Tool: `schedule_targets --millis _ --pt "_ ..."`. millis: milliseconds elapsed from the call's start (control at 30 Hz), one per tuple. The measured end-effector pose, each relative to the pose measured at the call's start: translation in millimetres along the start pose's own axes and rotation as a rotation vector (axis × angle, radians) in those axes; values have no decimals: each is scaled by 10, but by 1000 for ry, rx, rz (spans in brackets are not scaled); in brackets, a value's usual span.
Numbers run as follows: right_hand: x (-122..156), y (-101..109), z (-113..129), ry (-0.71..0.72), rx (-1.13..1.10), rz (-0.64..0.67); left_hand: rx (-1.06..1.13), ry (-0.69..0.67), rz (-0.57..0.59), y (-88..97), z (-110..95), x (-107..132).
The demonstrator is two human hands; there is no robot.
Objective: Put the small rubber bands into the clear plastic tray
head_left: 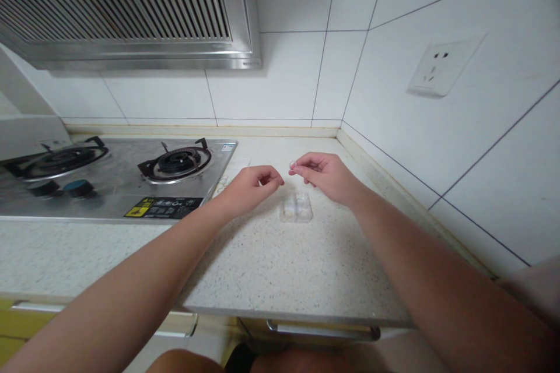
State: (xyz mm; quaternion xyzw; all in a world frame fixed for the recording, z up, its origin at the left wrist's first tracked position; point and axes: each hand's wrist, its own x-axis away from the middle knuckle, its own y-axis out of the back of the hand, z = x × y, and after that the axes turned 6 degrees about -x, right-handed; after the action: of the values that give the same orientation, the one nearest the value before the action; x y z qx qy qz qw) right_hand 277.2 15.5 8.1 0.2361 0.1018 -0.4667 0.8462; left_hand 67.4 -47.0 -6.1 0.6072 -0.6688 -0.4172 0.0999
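My right hand [324,175] hovers over the speckled countertop [262,262] and pinches a tiny clear round piece [292,164] between thumb and forefinger. My left hand [254,185] is just to its left, fingers curled in, the tips almost meeting the right hand's; what it holds, if anything, is hidden. Below and between the hands a small clear plastic case [296,207] with two round wells lies flat on the counter.
A steel two-burner gas stove [118,178] takes up the counter's left side, under a range hood [131,6]. White tiled walls meet in a corner behind the hands. A wall socket [440,67] sits on the right wall. A drawer handle [324,329] is below the counter edge.
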Motion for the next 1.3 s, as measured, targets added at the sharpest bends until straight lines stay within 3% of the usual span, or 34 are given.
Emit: schedule_targets --millis 200,433,700,1300 --pt "7 71 -50 0 66 97 -24 -5 -3 5 13 6" --pt "33 102 11 -126 163 307 -43 4 13 25 -11 2" --pt "42 132 54 -163 300 413 -55 7 17 17 2 3" --pt "29 160 -50 -150 523 362 -61 14 46 16 13 4"
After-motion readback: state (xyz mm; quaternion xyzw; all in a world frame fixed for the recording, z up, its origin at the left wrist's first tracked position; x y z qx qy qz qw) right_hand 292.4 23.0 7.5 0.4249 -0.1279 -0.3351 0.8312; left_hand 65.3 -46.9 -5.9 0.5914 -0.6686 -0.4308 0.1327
